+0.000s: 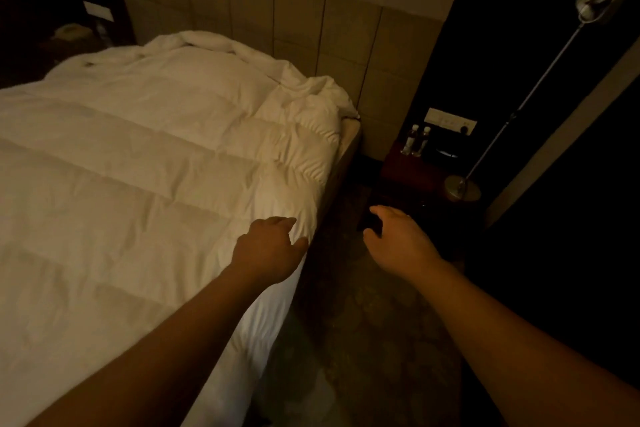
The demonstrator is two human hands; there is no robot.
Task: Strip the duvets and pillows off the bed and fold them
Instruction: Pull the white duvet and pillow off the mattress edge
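Puffy quilted white duvet (145, 163), rumpled corner

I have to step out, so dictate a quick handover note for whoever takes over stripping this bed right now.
Left hand: open, fingers at the duvet's near edge, no grip visible.
Right hand: open, holding nothing, over the floor between the bed and the nightstand.
Duvet: spread over the bed, bunched up near the headboard. No pillows in sight; they may be under it.
Done: nothing stripped or folded.
Left: pull the duvet off, find the pillows, fold everything.
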